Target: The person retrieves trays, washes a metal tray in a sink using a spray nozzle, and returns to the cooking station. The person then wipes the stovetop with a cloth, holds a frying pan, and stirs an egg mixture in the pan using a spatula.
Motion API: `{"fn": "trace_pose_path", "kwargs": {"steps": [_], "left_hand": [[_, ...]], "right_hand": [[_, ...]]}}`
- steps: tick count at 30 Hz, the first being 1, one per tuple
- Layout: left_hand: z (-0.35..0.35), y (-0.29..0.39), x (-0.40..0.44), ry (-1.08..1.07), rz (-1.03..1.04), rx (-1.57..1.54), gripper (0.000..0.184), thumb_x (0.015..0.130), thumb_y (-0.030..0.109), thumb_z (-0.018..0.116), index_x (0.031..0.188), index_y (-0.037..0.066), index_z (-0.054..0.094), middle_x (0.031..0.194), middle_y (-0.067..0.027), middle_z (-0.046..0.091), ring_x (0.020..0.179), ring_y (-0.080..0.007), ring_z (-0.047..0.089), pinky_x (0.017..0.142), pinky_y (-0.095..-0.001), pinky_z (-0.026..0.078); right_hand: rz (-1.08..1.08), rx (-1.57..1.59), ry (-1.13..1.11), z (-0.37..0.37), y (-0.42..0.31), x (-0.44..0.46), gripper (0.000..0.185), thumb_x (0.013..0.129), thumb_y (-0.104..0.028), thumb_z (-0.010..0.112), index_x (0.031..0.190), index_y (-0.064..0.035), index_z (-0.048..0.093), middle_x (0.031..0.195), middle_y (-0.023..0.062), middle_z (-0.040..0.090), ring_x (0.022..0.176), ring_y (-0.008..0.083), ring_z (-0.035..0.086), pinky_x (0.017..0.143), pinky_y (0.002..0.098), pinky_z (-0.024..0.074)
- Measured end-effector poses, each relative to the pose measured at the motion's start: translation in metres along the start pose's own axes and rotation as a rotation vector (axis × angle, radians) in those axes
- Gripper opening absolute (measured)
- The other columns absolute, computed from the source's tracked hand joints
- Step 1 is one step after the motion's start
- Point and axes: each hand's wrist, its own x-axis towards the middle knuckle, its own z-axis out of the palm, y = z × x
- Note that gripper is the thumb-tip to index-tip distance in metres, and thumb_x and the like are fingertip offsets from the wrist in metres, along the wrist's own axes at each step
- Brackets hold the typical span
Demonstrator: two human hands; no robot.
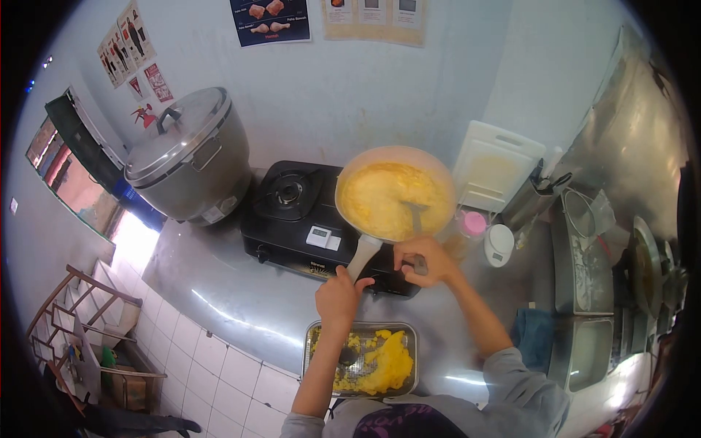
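A cream frying pan (438,171) sits on the right burner of a black gas stove (281,244). Yellow, egg-like food (372,193) spreads over its inside. My left hand (338,296) is closed round the end of the pan's handle (363,257). In my right hand (429,261) is the grip of a spatula (415,207), whose blade rests in the yellow food. Just in front of my body, below the stove, a metal tray (416,365) holds lumps of yellow food (387,363); my left forearm passes over part of it.
Left of the stove stands a large metal rice cooker (186,164). A small white timer (322,236) lies on the stove. To the right are cutting boards (496,160), a white kitchen scale (499,244), a pink-lidded container (473,223) and a blue cloth (531,339).
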Motion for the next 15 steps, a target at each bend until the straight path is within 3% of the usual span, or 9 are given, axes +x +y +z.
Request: {"fn": "trace_pose_path", "kwargs": {"steps": [10, 13, 15], "left_hand": [[-0.001, -0.009, 0.002, -0.082, 0.037, -0.098, 0.065, 0.073, 0.061, 0.060, 0.084, -0.003, 0.055, 0.063, -0.0196, 0.061, 0.065, -0.0361, 0.064, 0.055, -0.0422, 0.050], [0.005, -0.018, 0.003, -0.032, 0.118, -0.214, 0.056, 0.077, 0.052, 0.063, 0.083, -0.003, 0.053, 0.064, -0.0206, 0.061, 0.064, -0.0380, 0.062, 0.056, -0.0463, 0.049], [0.014, -0.028, 0.009, -0.079, 0.150, -0.292, 0.054, 0.079, 0.050, 0.062, 0.085, -0.003, 0.054, 0.065, -0.0185, 0.062, 0.062, -0.0336, 0.063, 0.054, -0.0421, 0.049]], "right_hand": [[-0.066, 0.122, -0.021, 0.026, -0.054, -0.004, 0.014, 0.056, -0.005, 0.055, 0.070, -0.0051, 0.055, 0.051, 0.0043, 0.044, 0.042, 0.0179, 0.040, 0.044, 0.0270, 0.0337], [-0.067, 0.164, -0.016, 0.025, -0.065, -0.004, 0.016, 0.058, -0.006, 0.053, 0.074, -0.0048, 0.055, 0.050, 0.0032, 0.041, 0.041, 0.0155, 0.037, 0.045, 0.0256, 0.0322], [-0.032, 0.167, -0.058, 0.017, -0.070, -0.006, 0.017, 0.059, -0.006, 0.053, 0.076, -0.0046, 0.055, 0.049, 0.0027, 0.040, 0.041, 0.0147, 0.035, 0.045, 0.0250, 0.0309]]}}
